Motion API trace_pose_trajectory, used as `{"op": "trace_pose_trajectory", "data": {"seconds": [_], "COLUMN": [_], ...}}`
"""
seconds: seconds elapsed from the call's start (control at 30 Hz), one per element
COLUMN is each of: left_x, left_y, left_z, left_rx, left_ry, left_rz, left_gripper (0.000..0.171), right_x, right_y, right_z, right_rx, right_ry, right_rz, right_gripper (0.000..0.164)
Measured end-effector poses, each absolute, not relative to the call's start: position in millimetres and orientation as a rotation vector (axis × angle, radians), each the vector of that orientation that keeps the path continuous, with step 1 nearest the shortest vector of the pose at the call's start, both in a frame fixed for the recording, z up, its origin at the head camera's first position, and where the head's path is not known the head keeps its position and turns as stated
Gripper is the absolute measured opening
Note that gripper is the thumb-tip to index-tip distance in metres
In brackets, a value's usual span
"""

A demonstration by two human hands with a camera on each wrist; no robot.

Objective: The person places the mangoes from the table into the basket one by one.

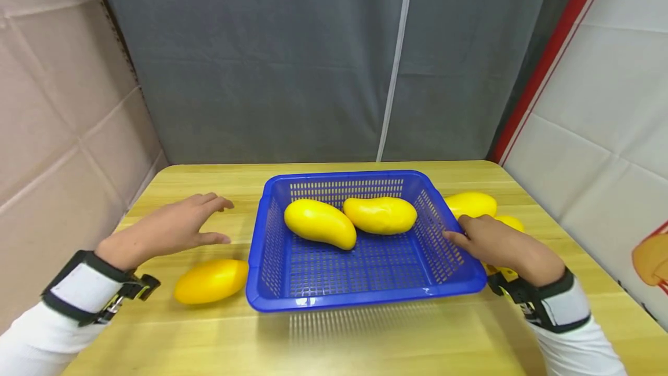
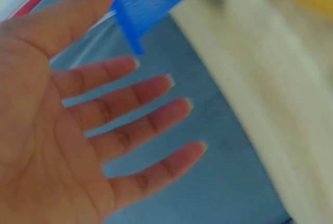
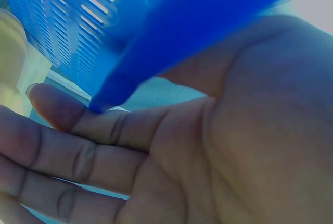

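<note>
A blue plastic basket (image 1: 365, 304) stands in the middle of the table, holding two yellow mangoes: one on the left (image 1: 319, 223) and another on the right (image 1: 381, 215). My right hand (image 1: 501, 245) grips the basket's right rim, thumb over the inner side and fingers outside; the right wrist view shows the rim (image 3: 171, 41) between thumb and index finger. My left hand (image 1: 177, 222) hovers left of the basket, fingers spread and holding nothing. Just in front of it, an orange-yellow mango (image 1: 211, 281) lies against the basket's left side.
Right of the basket lie more mangoes, one at the back (image 1: 472, 204) and others partly hidden by my right hand. Beneath everything is a wooden table (image 1: 198, 341). A grey curtain (image 1: 261, 74) hangs behind it, with pale panels on both sides.
</note>
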State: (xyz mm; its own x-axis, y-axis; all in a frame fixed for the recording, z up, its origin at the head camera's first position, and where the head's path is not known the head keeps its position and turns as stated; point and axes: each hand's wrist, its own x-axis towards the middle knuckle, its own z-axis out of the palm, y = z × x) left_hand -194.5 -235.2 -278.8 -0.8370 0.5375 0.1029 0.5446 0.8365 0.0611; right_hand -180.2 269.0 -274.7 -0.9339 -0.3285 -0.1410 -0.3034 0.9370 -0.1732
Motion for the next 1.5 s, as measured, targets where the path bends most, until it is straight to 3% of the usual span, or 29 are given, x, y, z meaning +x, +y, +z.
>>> {"op": "trace_pose_trajectory", "data": {"seconds": [0.23,0.67,1.03,1.2,1.5], "left_x": [-185.4,-179.9,-165.7,-161.4,-163.2], "left_y": [-244.6,-235.7,-229.3,-223.7,-203.1], "left_z": [-306.6,-314.1,-319.4,-303.9,-242.2], "left_rx": [-0.893,-0.938,-1.016,-0.986,-0.892], "left_ry": [-3.139,-3.335,-3.37,-3.265,-3.081], "left_rz": [-0.326,-0.577,-0.509,-0.218,-0.038], "left_gripper": [0.067,0.061,0.051,0.047,0.048], "right_x": [-180.8,-181.1,-181.1,-180.6,-181.7], "right_y": [267.7,269.8,271.0,269.3,271.0], "right_z": [-273.1,-275.7,-277.0,-278.4,-276.9], "right_rx": [-0.469,-0.476,-0.483,-0.491,-0.471], "right_ry": [2.918,2.907,2.916,2.928,2.925], "right_rz": [-0.213,-0.219,-0.222,-0.219,-0.215], "right_gripper": [0.04,0.042,0.041,0.039,0.042]}}
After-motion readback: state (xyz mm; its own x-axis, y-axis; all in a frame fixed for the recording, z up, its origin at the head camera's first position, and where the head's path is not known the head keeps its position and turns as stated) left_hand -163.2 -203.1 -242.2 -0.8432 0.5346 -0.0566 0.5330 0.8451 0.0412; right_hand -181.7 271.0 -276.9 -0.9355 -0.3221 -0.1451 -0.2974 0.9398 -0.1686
